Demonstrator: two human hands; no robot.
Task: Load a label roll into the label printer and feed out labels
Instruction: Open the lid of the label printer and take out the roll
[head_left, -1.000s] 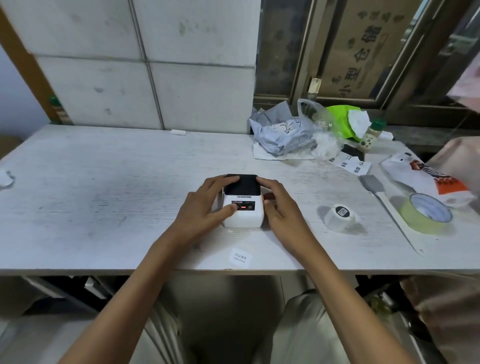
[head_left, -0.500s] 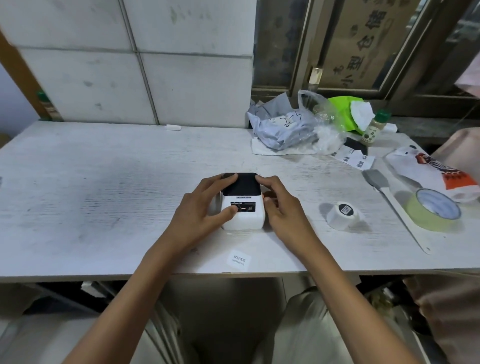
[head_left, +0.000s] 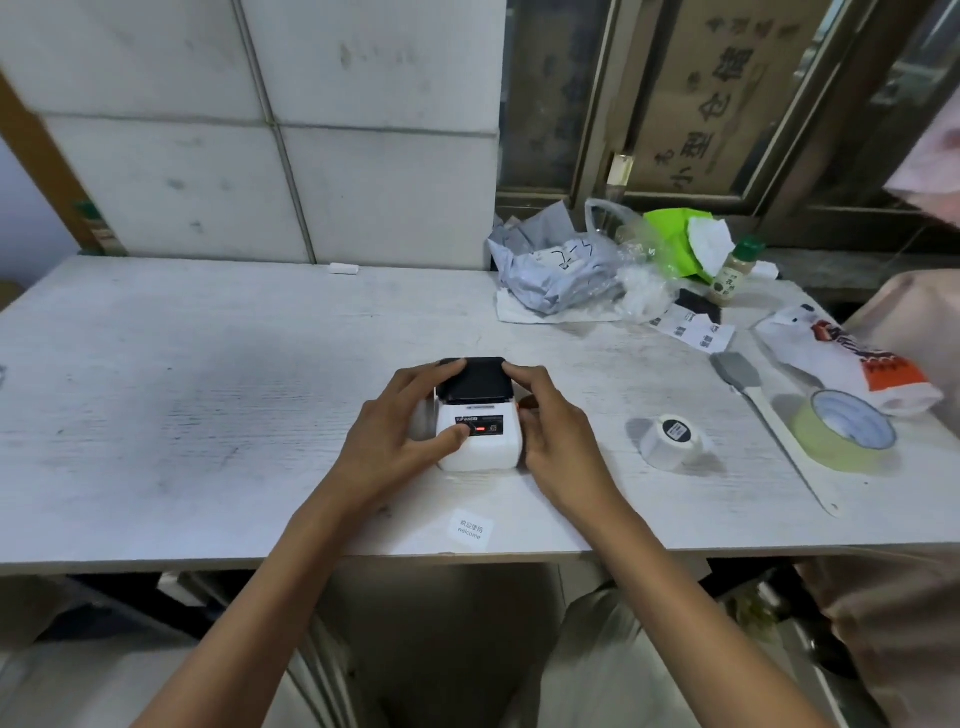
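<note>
- White, scuffed table (head_left: 208, 395) is carrying everything; you are working near its front edge, so be keeping the printer flat on it rather than lifting.
- Label printer (head_left: 480, 447) is sitting between your hands, black lid (head_left: 477, 382) on top, seemingly tilted up at its front edge.
- Your left hand (head_left: 395, 441) is wrapping the printer's left side, fingers clamped on the body, thumb pressing the front panel.
- Your right hand (head_left: 556, 441) is bracing the right side, fingers clamped at the lid's corner; steady it while pressing.
- Label roll (head_left: 672, 439) is lying well apart to the right, apparently not yet loaded.
</note>
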